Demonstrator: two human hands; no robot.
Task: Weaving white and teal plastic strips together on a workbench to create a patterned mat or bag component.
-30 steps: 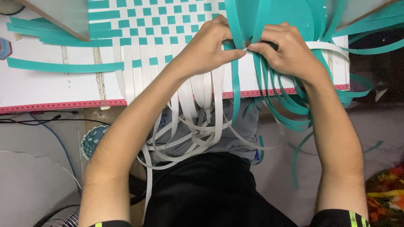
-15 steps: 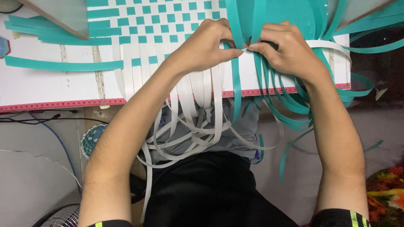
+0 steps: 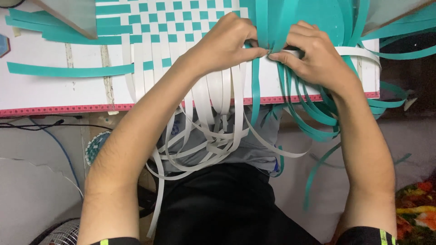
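Observation:
A checkered mat of woven teal and white strips lies on a white board. My left hand presses on the weave's right edge, its thumb and fingers pinching a teal strip that hangs down over the board's edge. My right hand meets it fingertip to fingertip, pinching a white horizontal strip among a bundle of loose teal strips. Loose white strips trail off the board into my lap.
The board has a red patterned front edge. A single teal strip lies across its left part. Cables and a fan grille sit low at left. A colourful cloth is at the lower right.
Both hands stay pinched together at the weave's edge with only slight finger shifts. The hanging teal strips at the right have swung a little.

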